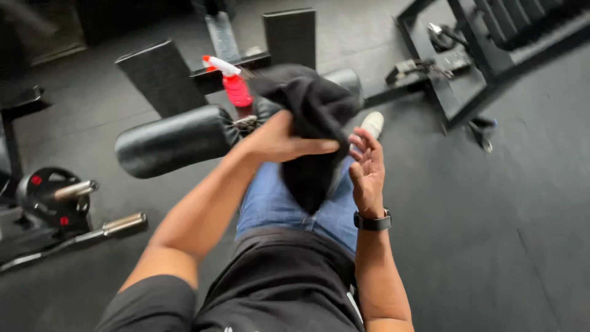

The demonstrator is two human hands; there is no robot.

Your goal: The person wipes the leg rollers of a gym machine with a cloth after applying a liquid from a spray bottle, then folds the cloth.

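While your left hand grips black cloth mid-length, cloth hangs long axis vertical over your thigh; right hand open, fingers spread, just beside its right edge, not touching. Spray bottle beyond.

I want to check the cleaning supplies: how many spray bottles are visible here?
1. The red spray bottle with a white nozzle stands behind the black roller pad, beside the dark cloth; others may be hidden behind it.
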